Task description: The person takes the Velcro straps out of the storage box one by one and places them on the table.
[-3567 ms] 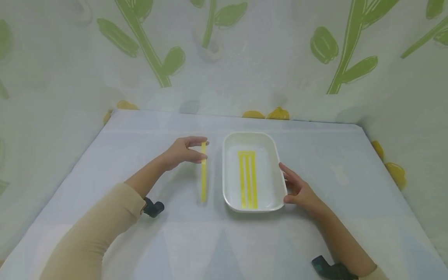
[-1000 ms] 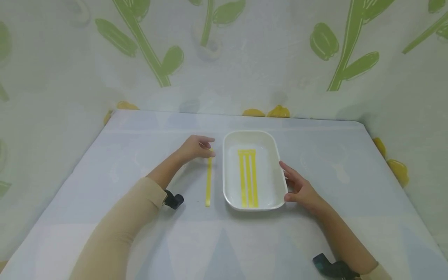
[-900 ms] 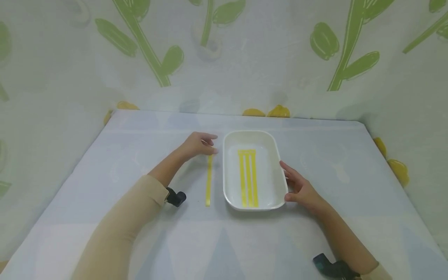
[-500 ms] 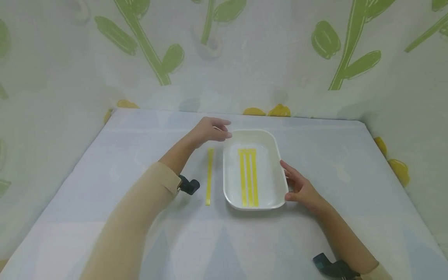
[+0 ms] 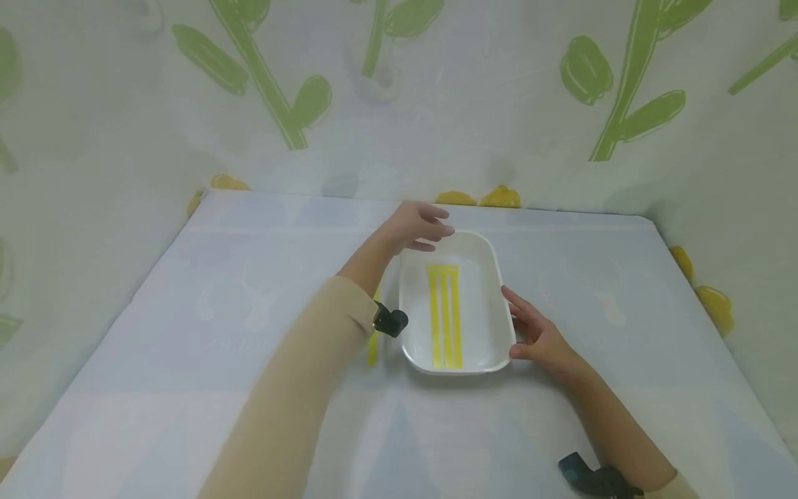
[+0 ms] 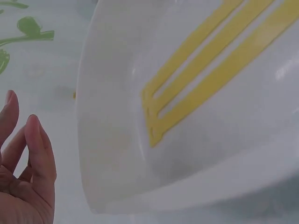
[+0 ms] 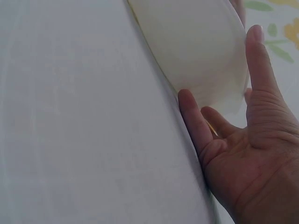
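Observation:
A white rectangular dish (image 5: pixel 486 312) with rounded corners stands mid-table. Flat yellow strips (image 5: pixel 445 319) lie lengthwise on its bottom, lined up side by side and meeting a short crosspiece at the far end. Over the dish's far left corner hovers my left hand (image 5: pixel 414 225), its fingers loosely bent with nothing between them. My right hand (image 5: pixel 542 339) rests against the dish's right side, fingertips and thumb on the outer wall in the right wrist view. One single yellow strip (image 5: pixel 373 348) lies on the table left of the dish, mostly hidden beneath my left forearm.
A pale cloth with faint blue triangles covers the table (image 5: pixel 280 235). Behind it hangs a whitish backdrop (image 5: pixel 474 104) printed with green leaves and yellow flowers. Dark wrist cameras (image 5: pixel 391 321) sit on both wrists; the left one overlaps the dish's left rim.
My left hand held the single yellow strip upright, lowered it onto the table, let go, then moved right and away to the dish's far corner. My right hand has stayed at the dish.

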The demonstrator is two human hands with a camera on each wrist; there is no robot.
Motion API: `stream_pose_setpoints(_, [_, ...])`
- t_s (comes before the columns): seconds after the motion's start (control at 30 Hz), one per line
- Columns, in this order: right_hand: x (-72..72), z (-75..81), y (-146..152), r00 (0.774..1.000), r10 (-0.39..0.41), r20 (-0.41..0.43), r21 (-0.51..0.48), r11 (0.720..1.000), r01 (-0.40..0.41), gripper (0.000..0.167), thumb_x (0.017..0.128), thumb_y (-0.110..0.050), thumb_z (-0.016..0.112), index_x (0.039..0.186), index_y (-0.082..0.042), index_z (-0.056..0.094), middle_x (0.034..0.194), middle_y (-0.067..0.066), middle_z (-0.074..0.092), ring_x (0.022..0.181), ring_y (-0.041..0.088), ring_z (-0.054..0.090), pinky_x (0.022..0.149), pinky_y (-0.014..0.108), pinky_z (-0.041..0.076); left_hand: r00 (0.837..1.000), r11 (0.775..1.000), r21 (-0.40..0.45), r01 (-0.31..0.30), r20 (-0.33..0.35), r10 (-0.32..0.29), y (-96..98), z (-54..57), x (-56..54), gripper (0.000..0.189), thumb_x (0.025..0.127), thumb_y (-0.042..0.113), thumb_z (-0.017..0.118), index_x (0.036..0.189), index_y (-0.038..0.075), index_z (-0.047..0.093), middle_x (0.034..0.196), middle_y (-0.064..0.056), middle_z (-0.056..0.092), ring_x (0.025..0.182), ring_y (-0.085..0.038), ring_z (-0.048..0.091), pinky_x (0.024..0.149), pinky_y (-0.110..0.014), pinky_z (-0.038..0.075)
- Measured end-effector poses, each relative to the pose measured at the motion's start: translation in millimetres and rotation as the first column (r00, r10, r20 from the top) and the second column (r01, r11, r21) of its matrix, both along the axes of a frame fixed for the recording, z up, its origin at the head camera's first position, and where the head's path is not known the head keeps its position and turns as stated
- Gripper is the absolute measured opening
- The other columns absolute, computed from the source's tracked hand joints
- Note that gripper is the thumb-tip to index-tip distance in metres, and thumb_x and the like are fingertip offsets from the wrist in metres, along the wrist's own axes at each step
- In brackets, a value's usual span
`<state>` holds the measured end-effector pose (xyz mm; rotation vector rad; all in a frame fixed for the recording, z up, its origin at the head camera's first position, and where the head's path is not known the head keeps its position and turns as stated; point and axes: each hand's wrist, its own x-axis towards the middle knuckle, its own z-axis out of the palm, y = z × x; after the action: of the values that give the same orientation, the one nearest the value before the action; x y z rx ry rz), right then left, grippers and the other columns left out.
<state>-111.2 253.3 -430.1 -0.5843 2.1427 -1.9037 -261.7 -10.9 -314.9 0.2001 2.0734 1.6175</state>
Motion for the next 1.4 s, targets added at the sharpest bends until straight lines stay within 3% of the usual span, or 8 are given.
stream_pose_setpoints(0.17, [1.7,1.4,-1.3,1.0,-0.012,0.002,0.011,1.0,0.012,0.088,0.081,-0.029,0.075,0.151,-0.018,0.023,0.144,0.03,0.032,0.116,0.005,0.049,0.088,0.02,0.049,0.996,0.994,-0.106,0.004,0.091,0.006,16.5,-8.6,3.0,0.05,0.081,0.016,0.075,0.128,0.007,0.058,0.123,-0.011,0.061,0.112,-0.026,0.059,0.085,-0.033,0.054])
stream_pose_setpoints(0.33, [2.6,1.7,-3.1,1.0,-0.03,0.011,0.043,0.999,0.029,0.088,0.081,-0.03,0.074,0.151,-0.021,0.022,0.146,0.03,0.029,0.116,0.004,0.049,0.088,0.02,0.049,0.989,0.977,-0.215,-0.011,0.143,0.043,27.0,-20.1,10.1,0.052,0.079,0.016,0.077,0.127,0.007,0.059,0.127,-0.009,0.059,0.111,-0.023,0.059,0.084,-0.029,0.054])
stream_pose_setpoints(0.57, [2.9,2.4,-5.4,0.999,-0.034,0.032,0.058,0.998,0.032,0.087,0.082,-0.026,0.074,0.152,-0.023,0.022,0.148,0.028,0.028,0.118,0.003,0.047,0.088,0.021,0.049,0.998,0.954,-0.293,-0.061,-0.016,0.059,35.5,-47.9,21.6,0.052,0.074,0.008,0.08,0.122,0.002,0.06,0.122,-0.012,0.061,0.104,-0.022,0.061,0.073,-0.025,0.055])
stream_pose_setpoints(0.8, [3.6,3.2,-6.0,0.998,-0.05,0.035,0.077,0.996,0.047,0.089,0.081,-0.026,0.075,0.152,-0.025,0.022,0.149,0.025,0.029,0.12,0.005,0.045,0.089,0.021,0.048,0.989,0.948,-0.296,-0.113,-0.127,0.079,39.1,-65.7,28.2,0.051,0.07,0.006,0.083,0.116,-0.003,0.062,0.117,-0.017,0.063,0.095,-0.023,0.059,0.058,-0.019,0.046])
stream_pose_setpoints(0.9, [4.0,3.0,-5.4,0.998,-0.053,0.031,0.081,0.995,0.051,0.089,0.081,-0.027,0.075,0.152,-0.025,0.022,0.15,0.024,0.028,0.12,0.006,0.045,0.09,0.021,0.048,0.987,0.944,-0.313,-0.105,-0.152,0.059,39.7,-69.7,29.4,0.051,0.069,0.006,0.083,0.115,-0.002,0.063,0.116,-0.017,0.063,0.093,-0.024,0.061,0.062,-0.02,0.048])
stream_pose_setpoints(1.13, [3.3,2.5,-5.3,0.999,-0.04,0.018,0.053,0.998,0.039,0.088,0.081,-0.027,0.075,0.151,-0.023,0.022,0.149,0.026,0.029,0.12,0.005,0.046,0.089,0.022,0.049,0.978,0.919,-0.381,-0.103,-0.206,0.024,41.2,-73.4,31.2,0.051,0.066,0.002,0.083,0.113,0.003,0.062,0.117,-0.013,0.063,0.108,-0.026,0.059,0.088,-0.03,0.049])
stream_pose_setpoints(1.4, [2.6,1.4,-5.3,0.998,-0.049,0.043,0.059,0.997,0.046,0.088,0.081,-0.027,0.075,0.151,-0.024,0.023,0.148,0.026,0.029,0.119,0.003,0.046,0.088,0.022,0.05,0.972,0.893,-0.44,-0.094,-0.233,-0.013,42.8,-74.2,31.5,0.039,0.069,0.01,0.083,0.104,0.006,0.067,0.107,-0.009,0.064,0.099,-0.023,0.058,0.082,-0.028,0.049])
